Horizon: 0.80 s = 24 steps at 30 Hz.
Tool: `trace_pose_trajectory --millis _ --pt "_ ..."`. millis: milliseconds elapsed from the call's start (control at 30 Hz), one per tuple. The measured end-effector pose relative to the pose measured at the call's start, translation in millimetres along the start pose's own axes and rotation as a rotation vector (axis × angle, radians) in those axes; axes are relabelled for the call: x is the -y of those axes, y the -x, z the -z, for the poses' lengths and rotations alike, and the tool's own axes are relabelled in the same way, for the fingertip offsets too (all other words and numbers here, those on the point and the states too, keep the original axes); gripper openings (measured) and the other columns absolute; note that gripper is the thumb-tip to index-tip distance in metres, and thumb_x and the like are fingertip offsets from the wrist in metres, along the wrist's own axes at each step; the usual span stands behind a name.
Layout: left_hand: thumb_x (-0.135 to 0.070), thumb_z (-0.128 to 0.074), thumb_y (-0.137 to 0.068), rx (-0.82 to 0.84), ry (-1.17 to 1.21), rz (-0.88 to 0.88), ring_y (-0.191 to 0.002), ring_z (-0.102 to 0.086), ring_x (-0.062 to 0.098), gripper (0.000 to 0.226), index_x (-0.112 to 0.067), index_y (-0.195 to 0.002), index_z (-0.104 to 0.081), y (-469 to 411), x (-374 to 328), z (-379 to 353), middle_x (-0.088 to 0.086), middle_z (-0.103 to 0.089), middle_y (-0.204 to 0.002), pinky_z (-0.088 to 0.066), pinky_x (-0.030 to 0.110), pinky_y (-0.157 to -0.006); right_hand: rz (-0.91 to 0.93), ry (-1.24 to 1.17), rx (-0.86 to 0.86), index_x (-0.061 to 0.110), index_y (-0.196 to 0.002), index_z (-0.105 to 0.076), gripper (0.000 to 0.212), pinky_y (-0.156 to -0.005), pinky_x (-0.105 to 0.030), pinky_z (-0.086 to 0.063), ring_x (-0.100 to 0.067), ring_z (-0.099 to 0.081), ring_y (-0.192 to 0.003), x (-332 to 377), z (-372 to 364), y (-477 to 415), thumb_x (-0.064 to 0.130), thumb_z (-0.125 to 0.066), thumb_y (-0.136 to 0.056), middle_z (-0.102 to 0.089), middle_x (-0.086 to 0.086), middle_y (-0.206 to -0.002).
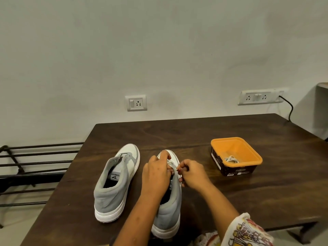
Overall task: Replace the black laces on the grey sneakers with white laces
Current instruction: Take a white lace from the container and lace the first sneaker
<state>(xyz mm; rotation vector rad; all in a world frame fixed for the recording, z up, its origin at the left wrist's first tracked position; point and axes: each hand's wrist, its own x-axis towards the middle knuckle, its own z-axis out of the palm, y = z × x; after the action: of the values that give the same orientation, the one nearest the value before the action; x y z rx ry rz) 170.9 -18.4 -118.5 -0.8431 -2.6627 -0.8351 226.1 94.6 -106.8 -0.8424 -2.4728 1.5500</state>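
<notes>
Limp, light white lace (170, 164) is probably best held near its stiff tip. The right hand (192, 174) has a pinching grip there; the left hand (156, 173) pinches a strand over the grey sneaker (167, 215).

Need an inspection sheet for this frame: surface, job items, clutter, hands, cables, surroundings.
Surface: dark wooden table.
Job's things: left sneaker has empty eyelets; right sneaker is partly threaded with the white lace; orange tub holds a spare lace; no black laces seen.
Clutter: nothing seen.
Hands: left hand is curled over the right sneaker's lacing, exact hold hidden; right hand pinches the white lace.
Cables: black cable drops from the double socket behind the table.
Surroundings: pale wall, single socket, metal rack on the left.
</notes>
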Motion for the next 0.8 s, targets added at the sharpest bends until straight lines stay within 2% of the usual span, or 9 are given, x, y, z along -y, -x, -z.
trace_pose_trajectory --millis 67,167,233,300,400,467,600,667,800 --pt "-0.014 -0.054 -0.087 -0.008 0.012 0.013 -0.092 -0.052 0.016 0.034 -0.029 -0.116 -0.043 -1.1 2.9 -0.7 -0.004 -0.056 -0.097 -0.047 0.031 -0.079 -0.047 -0.147 -0.132 0.014 -0.091 -0.055 0.019 -0.050 -0.021 -0.051 -0.010 -0.059 -0.059 1.8 3.1 -0.1 0.006 -0.040 -0.099 -0.061 -0.006 -0.089" --pt "-0.010 -0.055 -0.085 -0.026 0.006 0.050 -0.098 -0.049 0.016 0.034 -0.030 -0.111 -0.044 -2.7 7.9 -0.1 -0.007 -0.060 -0.101 -0.046 0.030 -0.077 -0.126 -0.690 -0.362 0.011 -0.107 -0.048 0.016 -0.052 -0.024 -0.054 -0.017 -0.065 -0.065 7.4 13.7 0.8 0.008 -0.033 -0.102 -0.062 -0.011 -0.096" --pt "-0.013 -0.060 -0.084 -0.022 0.021 0.100 -0.103 -0.046 0.016 0.033 -0.028 -0.109 -0.046 -3.0 11.4 1.9 -0.008 -0.059 -0.105 -0.044 0.029 -0.078 -0.107 -1.111 -0.488 0.014 -0.117 -0.041 0.019 -0.063 -0.030 -0.058 -0.026 -0.068 -0.080 11.0 23.8 2.0 0.008 -0.029 -0.104 -0.061 -0.013 -0.101" --pt "-0.020 -0.066 -0.081 -0.001 0.064 0.171 -0.106 -0.045 0.017 0.033 -0.025 -0.108 -0.047 -3.9 16.2 3.9 -0.006 -0.056 -0.110 -0.043 0.030 -0.081 -0.003 -1.243 -0.622 0.016 -0.121 -0.039 0.021 -0.081 -0.036 -0.055 -0.028 -0.065 -0.101 10.7 29.8 1.3 0.010 -0.028 -0.104 -0.059 -0.014 -0.112" --pt "-0.034 -0.070 -0.079 0.130 0.123 0.286 -0.109 -0.049 0.021 0.041 -0.020 -0.111 -0.049 -4.3 23.3 5.7 -0.001 -0.054 -0.115 -0.042 0.030 -0.086 0.224 -0.825 -0.740 0.015 -0.110 -0.044 0.013 -0.094 -0.028 -0.046 -0.015 -0.056 -0.113 6.8 25.8 -0.1 0.014 -0.033 -0.103 -0.057 -0.001 -0.118" --pt "-0.038 -0.070 -0.079 0.216 0.151 0.342 -0.104 -0.054 0.020 0.042 -0.018 -0.110 -0.049 -4.2 25.5 6.0 0.002 -0.058 -0.113 -0.043 0.028 -0.082 0.360 -0.445 -0.709 0.015 -0.109 -0.050 0.013 -0.085 -0.014 -0.040 -0.011 -0.053 -0.108 1.5 20.5 -2.7 0.014 -0.040 -0.101 -0.057 0.002 -0.116" --pt "-0.039 -0.069 -0.080 0.265 0.158 0.373 -0.098 -0.059 0.020 0.037 -0.020 -0.106 -0.051 -3.1 26.6 6.3 0.001 -0.063 -0.107 -0.046 0.028 -0.077 0.305 0.187 -0.170 0.020 -0.108 -0.061 0.017 -0.083 -0.018 -0.038 -0.012 -0.052 -0.106 -6.1 8.1 -9.0 0.012 -0.054 -0.095 -0.057 0.002 -0.112" --pt "-0.036 -0.070 -0.078 0.240 0.156 0.358 -0.093 -0.061 0.019 0.029 -0.024 -0.097 -0.052 -3.2 26.6 7.0 0.000 -0.065 -0.101 -0.049 0.031 -0.077 0.234 0.278 0.034 0.019 -0.112 -0.065 0.022 -0.079 -0.014 -0.037 -0.007 -0.051 -0.097 -5.6 1.0 -8.7 0.010 -0.055 -0.094 -0.060 0.002 -0.112" --pt "-0.031 -0.073 -0.076 0.229 0.190 0.326 -0.089 -0.061 0.017 0.025 -0.027 -0.088 -0.052 -3.3 26.2 7.5 -0.002 -0.067 -0.096 -0.050 0.030 -0.077 0.178 0.300 0.058 0.020 -0.087 -0.064 0.014 -0.052 -0.008 -0.036 -0.005 -0.048 -0.064 -4.5 0.8 -9.9 0.014 -0.054 -0.095 -0.058 0.004 -0.075"
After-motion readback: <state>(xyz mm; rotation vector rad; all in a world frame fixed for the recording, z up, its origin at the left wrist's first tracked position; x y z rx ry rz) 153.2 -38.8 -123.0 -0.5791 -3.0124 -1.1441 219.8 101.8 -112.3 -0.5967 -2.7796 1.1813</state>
